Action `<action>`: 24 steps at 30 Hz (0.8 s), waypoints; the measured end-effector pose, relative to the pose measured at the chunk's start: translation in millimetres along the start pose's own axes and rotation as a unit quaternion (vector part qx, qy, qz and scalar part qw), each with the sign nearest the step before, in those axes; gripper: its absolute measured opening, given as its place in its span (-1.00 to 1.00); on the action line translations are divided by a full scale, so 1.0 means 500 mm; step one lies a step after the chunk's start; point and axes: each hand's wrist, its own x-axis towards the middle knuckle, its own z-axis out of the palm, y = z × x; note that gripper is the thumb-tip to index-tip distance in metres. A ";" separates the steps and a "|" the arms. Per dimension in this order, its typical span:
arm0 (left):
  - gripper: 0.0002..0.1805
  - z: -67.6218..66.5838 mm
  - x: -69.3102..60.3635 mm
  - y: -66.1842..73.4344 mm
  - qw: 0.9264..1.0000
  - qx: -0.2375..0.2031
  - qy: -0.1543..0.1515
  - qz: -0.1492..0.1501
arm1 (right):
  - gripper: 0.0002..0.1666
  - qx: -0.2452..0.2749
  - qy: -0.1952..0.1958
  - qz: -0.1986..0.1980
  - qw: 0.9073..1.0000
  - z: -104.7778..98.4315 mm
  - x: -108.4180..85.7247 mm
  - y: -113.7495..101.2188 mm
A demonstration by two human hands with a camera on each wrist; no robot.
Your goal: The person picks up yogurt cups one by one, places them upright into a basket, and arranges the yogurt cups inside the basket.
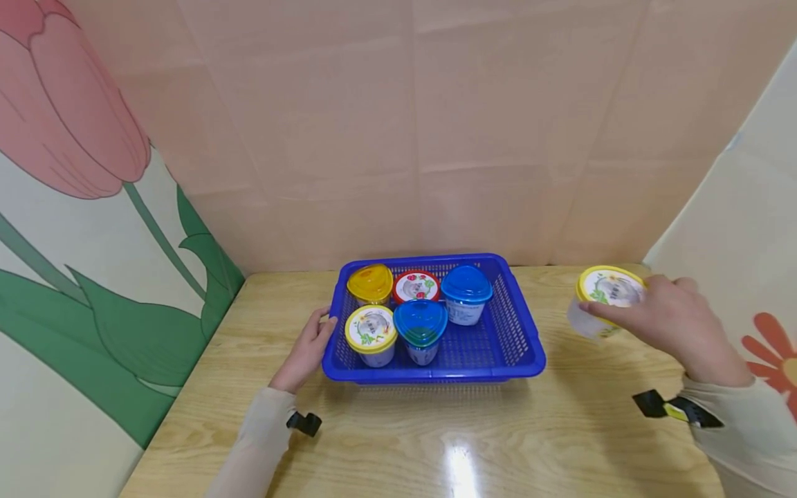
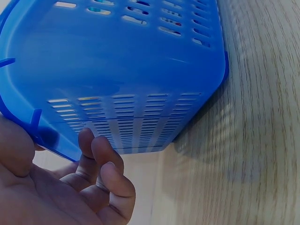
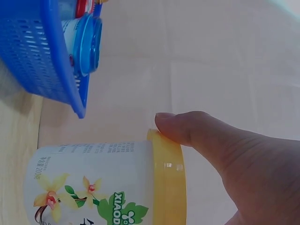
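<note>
My right hand (image 1: 691,325) grips a white yogurt cup (image 3: 93,183) by its yellow lid (image 1: 613,287), above the table to the right of a blue plastic basket (image 1: 529,339). The thumb (image 3: 187,126) lies against the lid's edge; the other fingers are mostly hidden. My left hand (image 1: 306,351) holds the basket's left rim, its fingers (image 2: 108,178) curled below it. Inside the basket stand a yellow-lidded cup (image 1: 371,329), an orange-yellow-lidded cup (image 1: 370,283), a red-lidded cup (image 1: 416,286) and two blue-lidded cups, one front (image 1: 420,321) and one back (image 1: 465,294).
The basket stands on a wood-grain table (image 1: 398,443), near its back edge. A pinkish-beige covering (image 1: 411,138) rises behind. Walls with painted flowers (image 1: 81,104) stand at left and right. Black straps (image 1: 679,408) sit at both wrists.
</note>
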 end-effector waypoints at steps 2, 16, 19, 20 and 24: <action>-0.47 0.001 0.010 -0.018 1.000 -0.003 0.005 0.005 | 0.21 0.000 0.002 -0.004 1.000 -0.002 -0.001 -0.005; -0.37 0.000 0.032 -0.060 1.000 0.011 0.016 0.014 | 0.12 0.016 0.021 -0.051 0.998 -0.015 0.003 -0.050; -0.34 -0.001 0.032 -0.059 1.000 0.010 0.014 0.014 | 0.14 0.031 0.018 -0.057 0.998 -0.017 0.003 -0.061; -0.35 -0.001 0.032 -0.059 1.000 0.008 0.013 0.013 | 0.17 0.036 0.017 -0.058 0.998 -0.017 0.003 -0.065; -0.36 -0.001 0.032 -0.059 1.000 0.004 0.011 0.011 | 0.22 0.046 0.015 -0.060 0.997 -0.018 0.002 -0.081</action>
